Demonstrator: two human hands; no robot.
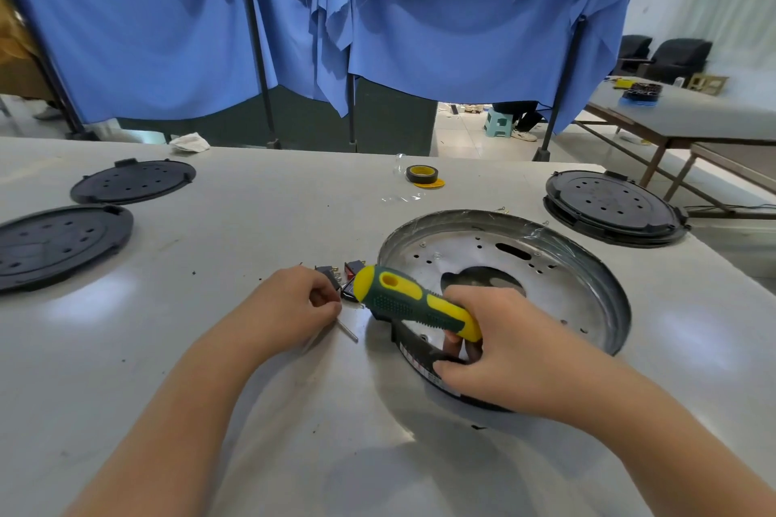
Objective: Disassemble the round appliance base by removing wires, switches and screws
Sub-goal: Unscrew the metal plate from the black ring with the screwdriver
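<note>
The round appliance base [546,264] lies on the white surface [252,222] in front of the person and a little to their right, open side up, so its inside is within reach; the right hand [499,344] rests on its near rim, fingers curled round the green and yellow screwdriver [415,302] while the lower fingers press on the dark near edge, probably to steady the base and keep the tool ready at once; the handle points up and left, and the shaft is hidden under the hand, so where its tip sits cannot be told; the left hand [300,302] lies on the surface just left of the base, fingertips pinched on a thin metal pin or wire end [347,329] that sticks out toward the rim, likely a part just freed or about to be laid aside; just beyond that hand sit small removed switches [346,271], one with a red face, grouped close by the base, apparently a pile for loose parts

The base itself is a shallow shiny metal dish with a raised wall, many small holes, one long slot and a large irregular cut-out in the middle; its near edge carries a dark band with a printed label; no wires show inside it, so the job seems well along
</note>
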